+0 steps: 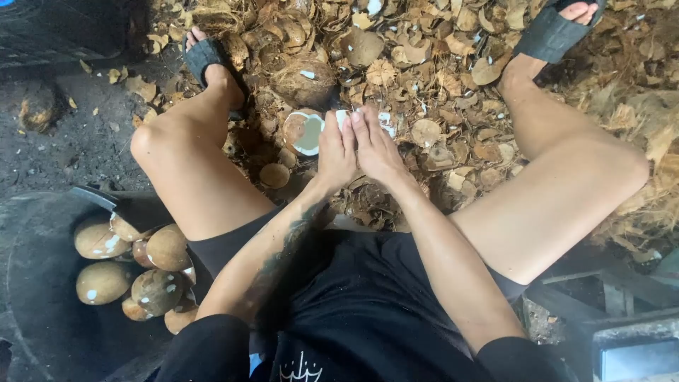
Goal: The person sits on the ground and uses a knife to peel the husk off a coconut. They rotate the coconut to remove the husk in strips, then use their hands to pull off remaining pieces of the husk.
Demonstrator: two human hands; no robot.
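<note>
My left hand [335, 152] and my right hand [377, 146] are pressed side by side between my knees, backs up and fingers together. They close over a coconut piece, of which only a white edge [342, 116] shows at the fingertips; the rest is hidden under the palms. Just left of my left hand lies a broken coconut half [304, 132] with white flesh facing up. A brown whole coconut [305, 81] sits beyond it on the ground.
A dark tub [42, 212] at lower left holds several peeled pale-brown coconuts [159, 247]. Shell and husk scraps [438, 64] cover the ground ahead. My feet in black sandals [205, 58] [552, 32] flank the pile. A grey metal box [633, 346] stands at lower right.
</note>
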